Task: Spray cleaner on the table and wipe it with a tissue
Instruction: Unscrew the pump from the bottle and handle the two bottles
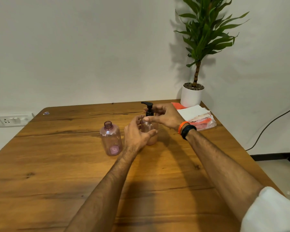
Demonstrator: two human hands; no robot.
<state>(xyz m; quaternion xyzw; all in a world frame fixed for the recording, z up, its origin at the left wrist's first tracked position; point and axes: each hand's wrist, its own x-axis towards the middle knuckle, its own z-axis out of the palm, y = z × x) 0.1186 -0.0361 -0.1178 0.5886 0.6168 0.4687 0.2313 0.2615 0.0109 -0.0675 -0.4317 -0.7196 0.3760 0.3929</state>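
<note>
Two pink bottles: one capless (111,139), one with a pump (149,126). One tissue pack (197,116), one potted plant (192,95), two hands.

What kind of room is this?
Probably a home or small office: a wooden table against a plain wall, a potted plant in the corner, a wall socket, and a tissue pack.

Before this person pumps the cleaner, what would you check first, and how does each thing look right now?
1. Pump bottle upright on the table: ok.
2. Pump head fitted: ok.
3. Left hand gripping the bottle: cannot tell; fingers look loose.
4. Right hand pressing the pump: not ok; it is beside it.
5. Tissue pack nearby: ok.
6. Open bottle clear of the hands: ok.
</note>
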